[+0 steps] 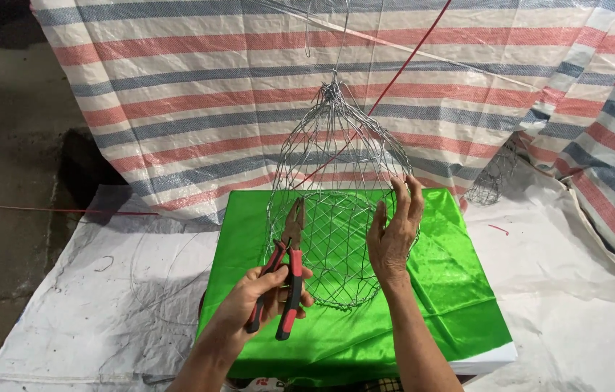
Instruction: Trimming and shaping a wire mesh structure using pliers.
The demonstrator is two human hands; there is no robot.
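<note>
A bright green satin-covered rectangular table (460, 290) sits in the middle of a white plastic ground sheet (75, 305), its near edge just in front of the person and its far edge close under a hanging red, blue and white striped tarpaulin (191, 94); bare sheet lies open to the left and right of it. A rounded, teardrop-shaped basket of silvery wire mesh (336, 196) hangs by a wire hook above the table's middle, its bottom seemingly just clear of the green cloth, though the view does not settle whether it touches. The left hand (260, 297) is closed around the red-and-black handles of a pair of pliers (287, 272), whose steel nose points up against the basket's left side; whether the nose grips a wire is too fine to tell. The right hand (393, 232) is flat with fingers spread, palm pressed to the basket's right side. A smaller wire mesh piece (493, 178) lies well apart at the right.
</note>
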